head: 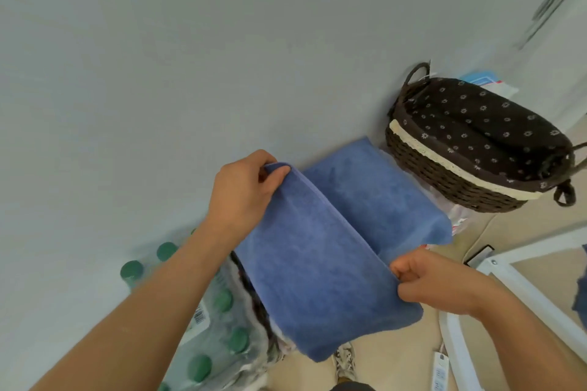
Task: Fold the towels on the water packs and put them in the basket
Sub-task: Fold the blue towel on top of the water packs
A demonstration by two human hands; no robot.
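A blue towel (320, 267) is lifted along a fold line, its far half (378, 197) lying flat on a water pack by the wall. My left hand (244, 190) pinches the far end of the raised edge between thumb and fingers. My right hand (435, 279) grips the near end of the same edge. A dark wicker basket (444, 174) with a dotted brown lining and cream trim stands to the right of the towel, holding nothing that I can see.
Shrink-wrapped water packs with green caps (222, 320) sit at the lower left against a grey wall (222, 57). A white frame (521, 289) and a white power strip (440, 371) lie on the beige floor at the right. A shoe (344, 359) shows below.
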